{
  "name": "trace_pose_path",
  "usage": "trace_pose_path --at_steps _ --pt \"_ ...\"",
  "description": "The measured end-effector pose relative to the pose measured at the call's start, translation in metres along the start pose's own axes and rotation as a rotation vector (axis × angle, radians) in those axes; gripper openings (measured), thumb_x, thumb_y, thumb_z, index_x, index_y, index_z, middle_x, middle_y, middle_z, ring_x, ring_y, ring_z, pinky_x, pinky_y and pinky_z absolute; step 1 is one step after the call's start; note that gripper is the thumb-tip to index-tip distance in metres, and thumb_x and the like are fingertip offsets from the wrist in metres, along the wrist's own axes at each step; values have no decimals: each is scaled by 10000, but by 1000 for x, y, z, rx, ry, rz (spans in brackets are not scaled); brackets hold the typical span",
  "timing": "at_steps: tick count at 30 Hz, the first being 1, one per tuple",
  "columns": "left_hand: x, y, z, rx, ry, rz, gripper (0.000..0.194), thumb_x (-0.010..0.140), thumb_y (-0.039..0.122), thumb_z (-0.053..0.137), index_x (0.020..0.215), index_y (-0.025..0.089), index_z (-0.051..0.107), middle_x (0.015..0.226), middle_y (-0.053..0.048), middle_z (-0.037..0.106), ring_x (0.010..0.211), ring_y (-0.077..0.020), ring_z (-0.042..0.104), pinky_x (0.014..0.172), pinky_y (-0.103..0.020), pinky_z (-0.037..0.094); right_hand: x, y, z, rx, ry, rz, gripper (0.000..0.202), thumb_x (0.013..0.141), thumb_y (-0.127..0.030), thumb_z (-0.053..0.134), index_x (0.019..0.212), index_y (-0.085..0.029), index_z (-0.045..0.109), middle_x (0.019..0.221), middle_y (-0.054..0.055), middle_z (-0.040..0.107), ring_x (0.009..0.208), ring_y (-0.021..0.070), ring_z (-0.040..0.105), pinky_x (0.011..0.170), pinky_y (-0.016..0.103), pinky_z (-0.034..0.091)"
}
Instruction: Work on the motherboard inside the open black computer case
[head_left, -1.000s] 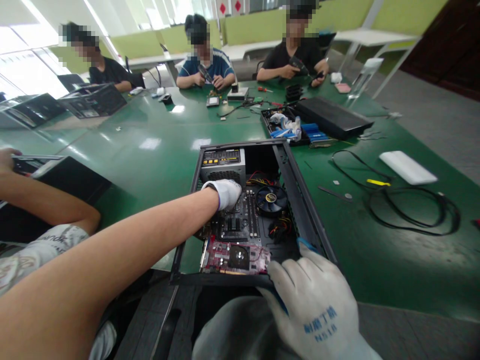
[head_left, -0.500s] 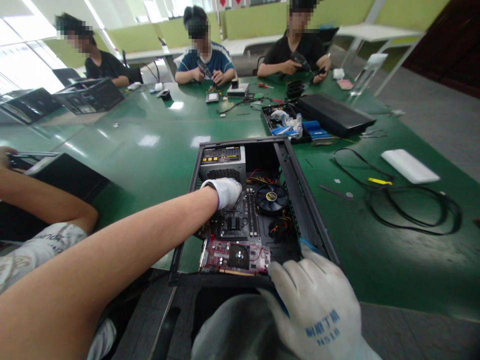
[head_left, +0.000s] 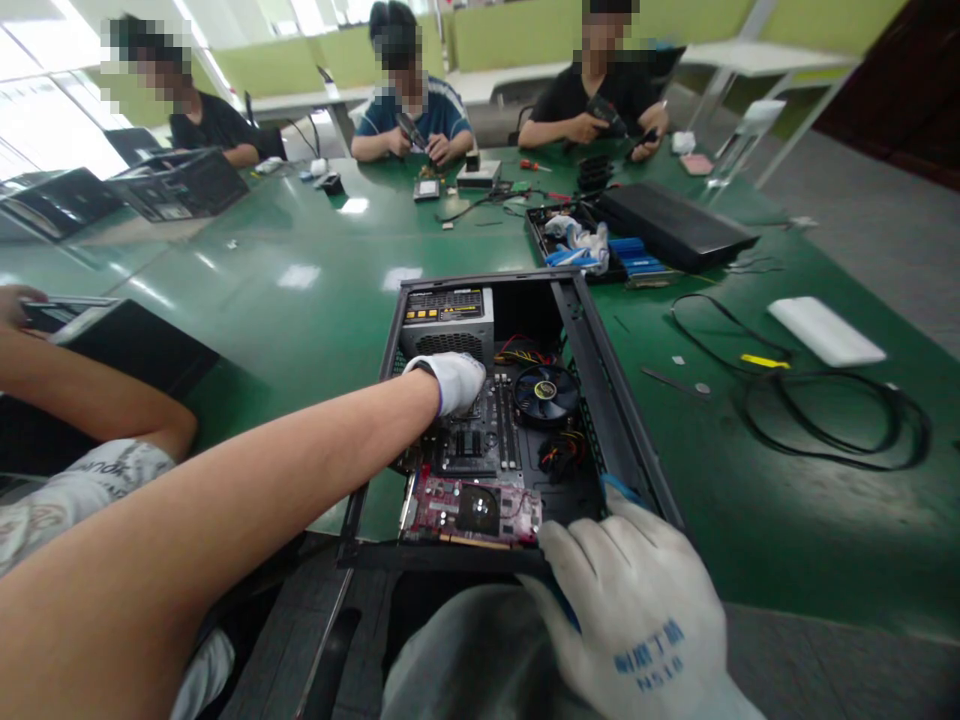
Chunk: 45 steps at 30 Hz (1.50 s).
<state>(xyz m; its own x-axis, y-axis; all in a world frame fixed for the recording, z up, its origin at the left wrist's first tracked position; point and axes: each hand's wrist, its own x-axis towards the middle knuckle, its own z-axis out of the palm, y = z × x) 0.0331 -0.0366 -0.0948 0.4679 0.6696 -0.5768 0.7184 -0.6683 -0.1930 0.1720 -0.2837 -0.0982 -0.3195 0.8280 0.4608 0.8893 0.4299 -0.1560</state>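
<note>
An open black computer case [head_left: 600, 335] lies on its side at the table's front edge. My left hand [head_left: 456, 384], in a white glove, reaches in over the motherboard [head_left: 491, 452], just below the power supply [head_left: 450, 322]. Its fingers are curled; whatever they hold is hidden beneath the glove. To its right sits a round black cooling fan [head_left: 545, 393]. My gloved right hand [head_left: 630, 600] grips the case's near right corner, thumb outside and fingers over the rim. A red graphics card [head_left: 476, 510] lies inside along the near side.
Several people sit around the green table [head_left: 300, 330], two across holding power drills [head_left: 606, 115]. A box of gloves and blue parts [head_left: 577, 250], a black panel [head_left: 675, 225], a looped black cable [head_left: 832, 445] and a white block [head_left: 825, 330] lie to the right. Another case [head_left: 142, 345] is at left.
The view has shifted slightly. Both my hands keep their places on and in the case.
</note>
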Motion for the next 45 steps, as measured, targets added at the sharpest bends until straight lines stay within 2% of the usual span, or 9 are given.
trace_pose_path --at_steps 5,12,17,21,30,34,38,42,45 --pt "0 1 0 6 -24 -18 520 601 228 798 1109 134 736 1127 -156 738 1037 -288 694 864 -284 557 2 0 -1 -2 4 -5 195 855 -297 566 908 -167 701 689 37 569 656 202 438 868 428 391" --pt "0 3 0 -9 -23 17 530 612 233 799 1121 97 736 1117 -189 735 1033 -314 695 895 -328 554 3 -1 -3 3 15 -2 204 867 -301 553 903 -168 705 696 40 581 663 202 444 869 425 393" --pt "4 3 4 -17 -11 11 549 572 221 822 1111 144 747 1098 -156 748 1040 -287 694 912 -290 536 1 -1 -2 0 1 6 188 847 -295 582 919 -172 705 700 37 585 666 205 449 883 429 390" --pt "6 1 5 -4 -14 37 541 579 287 809 1089 117 749 1111 -174 740 1019 -311 694 879 -327 554 0 0 0 2 -6 7 179 837 -296 590 912 -178 702 701 38 582 672 211 450 895 444 386" --pt "6 -1 8 -10 -3 44 569 541 387 812 1059 166 737 1137 -148 730 1038 -313 678 897 -334 537 1 0 -1 -4 1 0 184 870 -331 578 903 -189 690 694 31 577 666 208 449 889 432 377" --pt "-11 -3 -1 -79 129 30 672 657 449 723 1233 122 609 1192 -179 690 1055 -309 670 870 -338 542 1 -2 -1 -21 42 -1 250 920 -395 540 864 -191 673 660 25 559 640 205 432 825 409 374" --pt "-32 -6 -12 -116 284 41 489 830 407 552 1206 96 578 1142 -184 685 1034 -287 674 873 -336 530 10 6 4 23 67 32 243 919 -410 550 840 -207 657 659 17 560 647 208 454 830 409 361" --pt "-48 -19 -27 -163 455 -38 414 926 399 412 1155 93 575 1116 -190 666 998 -286 672 879 -369 516 44 28 13 -38 -6 84 248 844 -457 669 798 -216 628 695 13 573 710 217 501 841 396 348" --pt "-55 -37 -38 -220 586 -114 388 950 379 387 1143 89 559 1089 -188 667 1017 -280 653 900 -363 498 84 48 25 -149 -73 78 319 857 -526 641 823 -209 625 740 25 603 773 219 531 869 390 333"
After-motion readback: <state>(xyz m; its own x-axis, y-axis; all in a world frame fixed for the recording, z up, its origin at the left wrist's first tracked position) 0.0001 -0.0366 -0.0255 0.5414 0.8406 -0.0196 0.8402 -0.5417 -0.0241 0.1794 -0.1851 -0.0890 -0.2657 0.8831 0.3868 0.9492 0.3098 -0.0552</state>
